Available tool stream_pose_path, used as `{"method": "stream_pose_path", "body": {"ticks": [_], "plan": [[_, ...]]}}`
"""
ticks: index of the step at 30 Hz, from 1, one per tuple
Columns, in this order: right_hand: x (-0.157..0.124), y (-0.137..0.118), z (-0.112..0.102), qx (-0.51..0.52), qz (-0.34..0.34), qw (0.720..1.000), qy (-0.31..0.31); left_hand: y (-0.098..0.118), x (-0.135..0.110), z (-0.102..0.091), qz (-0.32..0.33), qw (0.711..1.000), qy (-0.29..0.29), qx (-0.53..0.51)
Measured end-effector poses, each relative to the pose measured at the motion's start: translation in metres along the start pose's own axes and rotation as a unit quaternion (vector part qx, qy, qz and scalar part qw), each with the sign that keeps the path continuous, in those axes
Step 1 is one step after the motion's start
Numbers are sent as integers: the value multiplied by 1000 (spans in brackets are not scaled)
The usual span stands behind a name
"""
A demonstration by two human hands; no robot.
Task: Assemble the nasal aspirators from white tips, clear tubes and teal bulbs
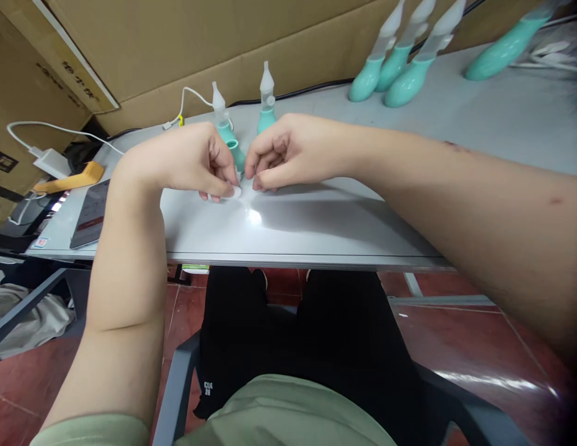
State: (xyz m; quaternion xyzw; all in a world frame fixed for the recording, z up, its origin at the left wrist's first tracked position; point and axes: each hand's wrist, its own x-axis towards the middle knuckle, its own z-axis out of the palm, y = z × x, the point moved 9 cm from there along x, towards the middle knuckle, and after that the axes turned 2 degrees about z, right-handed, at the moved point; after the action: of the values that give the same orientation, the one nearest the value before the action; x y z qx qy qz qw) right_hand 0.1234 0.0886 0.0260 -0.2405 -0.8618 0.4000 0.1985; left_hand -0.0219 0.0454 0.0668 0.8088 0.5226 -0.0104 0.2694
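Observation:
My left hand [190, 160] and my right hand [281, 152] meet fingertip to fingertip over the grey table [316, 210]. The left thumb and fingers pinch a small white round piece [234, 191] that lies almost on the table top. Curled right fingers press close beside it; what they hold is hidden. Just behind the fingertips sits a teal cap-like part [236, 152]. Two teal devices with clear nozzles, one [222, 116] on the left and one [266, 99] on the right, stand upright behind the hands.
Several more teal devices [400, 68] lie at the back right against cardboard boxes [199, 43]. A phone [90, 212], an orange tool [69, 179] and a white charger with cable [51, 162] lie at the left end. My legs and a chair are below the table edge.

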Motion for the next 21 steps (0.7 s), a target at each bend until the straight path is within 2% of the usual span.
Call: {"method": "stream_pose_path", "body": {"ticks": [4, 9, 14, 18, 21], "plan": [[-2, -2, 2, -59, -7, 998, -32, -7, 4, 2, -39, 998, -22, 36], [0, -2, 3, -104, -7, 994, -24, -7, 8, 4, -26, 999, -25, 32], [1, -6, 8, -123, -3, 992, -25, -2, 0, -1, -7, 1000, -13, -7], [1, -5, 3, -106, 25, 994, -9, 7, -4, -9, 42, 997, 46, -43], [2, -1, -12, -91, 29, 995, 37, 5, 2, -23, 109, 978, 164, -63]]}}
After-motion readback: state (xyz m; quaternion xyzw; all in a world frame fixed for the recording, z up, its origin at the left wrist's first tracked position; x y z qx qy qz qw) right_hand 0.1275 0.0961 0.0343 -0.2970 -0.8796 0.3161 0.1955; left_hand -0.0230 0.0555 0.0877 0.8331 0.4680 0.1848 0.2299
